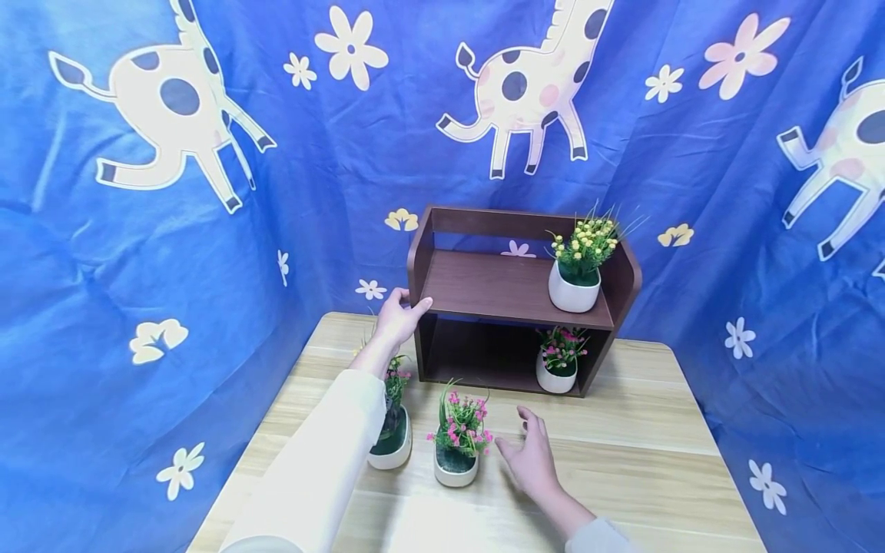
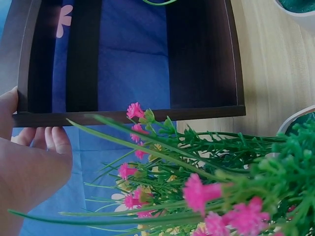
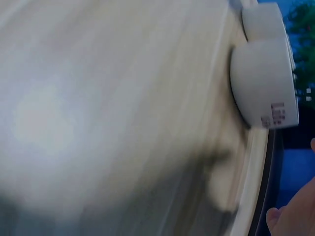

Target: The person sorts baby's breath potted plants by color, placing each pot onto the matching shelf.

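Note:
My left hand (image 1: pixel 396 321) grips the left side panel of a dark brown two-tier shelf (image 1: pixel 487 283). In the left wrist view its thumb lies on one side of the panel (image 2: pixel 147 114) and the fingers on the other. My right hand (image 1: pixel 534 463) is held over the table, fingers loosely bent and holding nothing. Just left of it stands a white pot with pink flowers (image 1: pixel 456 472). Beneath my left forearm is another white flowerpot (image 1: pixel 391 458), its plant partly hidden by the arm. The right wrist view shows printed lettering on a white pot (image 3: pixel 263 83).
On the shelf's top tier, at the right, stands a white pot of yellow flowers (image 1: pixel 575 292). A pink-flowered pot (image 1: pixel 556 379) sits at the right of the lower tier. Blue curtains (image 1: pixel 332 192) with giraffes and flowers surround the light wooden table (image 1: pixel 650 461).

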{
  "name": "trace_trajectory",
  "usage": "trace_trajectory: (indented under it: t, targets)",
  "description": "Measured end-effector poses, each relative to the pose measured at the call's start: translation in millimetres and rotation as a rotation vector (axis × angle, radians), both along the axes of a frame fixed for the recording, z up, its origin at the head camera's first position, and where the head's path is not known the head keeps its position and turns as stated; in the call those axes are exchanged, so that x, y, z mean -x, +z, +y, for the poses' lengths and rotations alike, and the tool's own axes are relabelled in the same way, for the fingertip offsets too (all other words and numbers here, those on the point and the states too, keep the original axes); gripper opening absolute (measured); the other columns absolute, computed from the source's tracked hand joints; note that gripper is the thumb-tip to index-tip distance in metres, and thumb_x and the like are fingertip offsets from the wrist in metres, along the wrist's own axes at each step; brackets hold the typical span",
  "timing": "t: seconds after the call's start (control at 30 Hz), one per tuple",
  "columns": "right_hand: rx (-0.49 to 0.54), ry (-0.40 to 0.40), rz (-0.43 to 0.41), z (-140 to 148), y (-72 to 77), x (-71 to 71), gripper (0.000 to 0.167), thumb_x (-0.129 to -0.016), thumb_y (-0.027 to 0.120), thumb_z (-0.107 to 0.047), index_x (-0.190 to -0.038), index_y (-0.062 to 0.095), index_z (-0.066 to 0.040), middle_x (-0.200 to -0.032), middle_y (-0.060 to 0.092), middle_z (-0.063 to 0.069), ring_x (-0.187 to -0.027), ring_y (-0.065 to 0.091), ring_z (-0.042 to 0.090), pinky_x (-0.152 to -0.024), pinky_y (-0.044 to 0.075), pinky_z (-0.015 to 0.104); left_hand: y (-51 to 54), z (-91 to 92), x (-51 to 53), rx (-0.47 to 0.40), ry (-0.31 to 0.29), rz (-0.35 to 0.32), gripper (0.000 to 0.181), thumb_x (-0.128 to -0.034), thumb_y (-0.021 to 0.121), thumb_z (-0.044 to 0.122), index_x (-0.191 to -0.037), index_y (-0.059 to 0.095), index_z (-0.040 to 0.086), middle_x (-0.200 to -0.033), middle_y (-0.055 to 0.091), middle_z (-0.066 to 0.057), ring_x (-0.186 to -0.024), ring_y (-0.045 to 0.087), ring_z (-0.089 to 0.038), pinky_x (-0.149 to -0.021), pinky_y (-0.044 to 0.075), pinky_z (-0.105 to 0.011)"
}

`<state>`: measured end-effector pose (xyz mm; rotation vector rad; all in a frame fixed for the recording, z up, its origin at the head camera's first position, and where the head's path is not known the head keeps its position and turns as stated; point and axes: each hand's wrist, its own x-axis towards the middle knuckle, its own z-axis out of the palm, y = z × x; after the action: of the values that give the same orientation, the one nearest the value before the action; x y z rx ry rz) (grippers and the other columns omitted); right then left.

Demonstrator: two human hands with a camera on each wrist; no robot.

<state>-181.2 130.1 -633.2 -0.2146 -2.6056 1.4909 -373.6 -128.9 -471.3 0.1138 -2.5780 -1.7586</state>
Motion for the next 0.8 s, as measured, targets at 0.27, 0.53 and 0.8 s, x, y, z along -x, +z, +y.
trace_trajectory:
  t: [0.27, 0.53, 0.8]
  targets:
    - [-0.043, 0.102, -0.012, -13.0, -7.5, -18.9, 0.087, -0.086, 0.089, -0.016, -0.160, 0.044, -0.005, -0.157, 0.050, 0.021, -0.140, 0.058, 0.046, -0.116, 0.051, 0.064, 0.8, 0.5, -1.1, -0.001, 0.000, -0.007, 0.051, -0.1027, 0.074, 0.041, -0.135, 0.055, 0.007, -0.153, 0.058, -0.021, -0.150, 0.055, -0.039, -0.125, 0.045, -0.052]
    - [-0.027, 0.239, -0.043, -20.1, -9.1, -30.5, 0.101, -0.084, 0.092, -0.021, -0.164, 0.036, 0.001, -0.165, 0.041, 0.025, -0.144, 0.054, 0.049, -0.120, 0.044, 0.068, 0.7, 0.6, -0.7, -0.005, 0.003, -0.014, 0.052, -0.1024, 0.075, 0.041, -0.136, 0.054, 0.007, -0.154, 0.058, -0.021, -0.149, 0.056, -0.039, -0.125, 0.045, -0.053]
    - [-0.011, 0.329, -0.047, -26.2, -14.3, -35.8, 0.109, -0.082, 0.094, -0.022, -0.166, 0.030, 0.005, -0.166, 0.037, 0.029, -0.147, 0.049, 0.054, -0.122, 0.040, 0.068, 0.0, 0.5, -1.0, -0.018, 0.003, -0.012, 0.053, -0.1022, 0.075, 0.040, -0.138, 0.054, 0.007, -0.155, 0.057, -0.020, -0.149, 0.056, -0.039, -0.124, 0.046, -0.053]
